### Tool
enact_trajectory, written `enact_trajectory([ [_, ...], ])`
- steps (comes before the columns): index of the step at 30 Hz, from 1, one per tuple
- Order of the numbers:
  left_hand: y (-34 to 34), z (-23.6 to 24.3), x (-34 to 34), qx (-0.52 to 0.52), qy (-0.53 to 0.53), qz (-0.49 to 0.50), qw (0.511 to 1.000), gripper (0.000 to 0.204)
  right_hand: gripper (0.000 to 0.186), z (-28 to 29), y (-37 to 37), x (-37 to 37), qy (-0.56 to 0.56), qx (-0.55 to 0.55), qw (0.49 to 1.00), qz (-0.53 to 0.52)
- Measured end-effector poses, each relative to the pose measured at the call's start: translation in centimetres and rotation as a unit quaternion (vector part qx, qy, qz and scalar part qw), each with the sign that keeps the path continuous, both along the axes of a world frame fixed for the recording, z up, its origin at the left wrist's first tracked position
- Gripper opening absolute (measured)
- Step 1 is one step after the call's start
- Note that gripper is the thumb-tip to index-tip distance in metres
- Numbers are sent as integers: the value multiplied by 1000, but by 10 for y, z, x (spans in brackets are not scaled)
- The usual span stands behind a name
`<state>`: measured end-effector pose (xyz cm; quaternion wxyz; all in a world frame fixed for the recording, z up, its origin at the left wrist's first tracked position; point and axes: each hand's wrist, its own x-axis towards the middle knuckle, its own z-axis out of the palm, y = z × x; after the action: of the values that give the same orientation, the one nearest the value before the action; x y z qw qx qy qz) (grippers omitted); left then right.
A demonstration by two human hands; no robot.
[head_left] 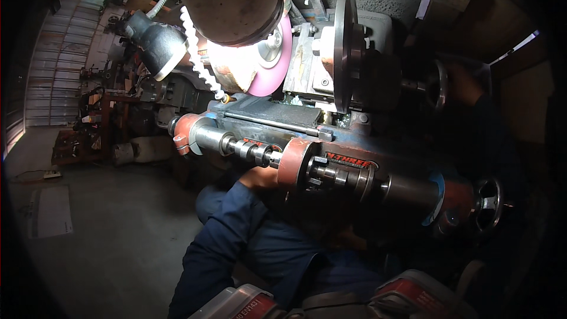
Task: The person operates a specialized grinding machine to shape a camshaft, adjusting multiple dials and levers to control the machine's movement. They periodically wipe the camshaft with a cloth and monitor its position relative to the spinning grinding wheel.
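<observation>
A stepped metal shaft with collars (255, 152) runs across the front of a grinding machine, between two steel cylinders in red mounts. A thick red ring (293, 164) surrounds its middle. My left hand (263, 178), at the end of a dark blue sleeve, reaches up to the lower left of this ring. Its fingers are hidden behind the ring and shaft. Far to the right, in shadow, my right hand (465, 82) is at the outer side of a handwheel (439, 85). Too little light falls there to make out its fingers or whether they grip the rim.
Behind the shaft stand a pink grinding wheel (277, 62) under a round guard and a large steel disc (344, 50). A lamp (155, 44) and a white segmented hose (199, 59) hang at the left. Another handwheel (489, 204) sticks out at the lower right.
</observation>
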<state>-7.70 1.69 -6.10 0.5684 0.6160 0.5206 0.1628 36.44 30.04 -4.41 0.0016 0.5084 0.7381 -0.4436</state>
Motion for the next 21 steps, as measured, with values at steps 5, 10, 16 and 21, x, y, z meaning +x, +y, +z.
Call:
enact_trajectory([
  [5, 6, 0, 8, 17, 23, -19, 999, 39, 37, 9, -5, 36, 39, 232, 972, 14],
  [10, 8, -9, 10, 35, 18, -24, 999, 39, 48, 62, -40, 15, -71, 78, 990, 88],
  [16, 12, -6, 11, 52, 8, -39, 998, 39, 25, 48, -28, 26, 40, 212, 975, -60],
  [21, 7, -1, 12, 53, 19, -43, 998, 38, 18, -14, 1, 24, -17, 272, 961, -40],
])
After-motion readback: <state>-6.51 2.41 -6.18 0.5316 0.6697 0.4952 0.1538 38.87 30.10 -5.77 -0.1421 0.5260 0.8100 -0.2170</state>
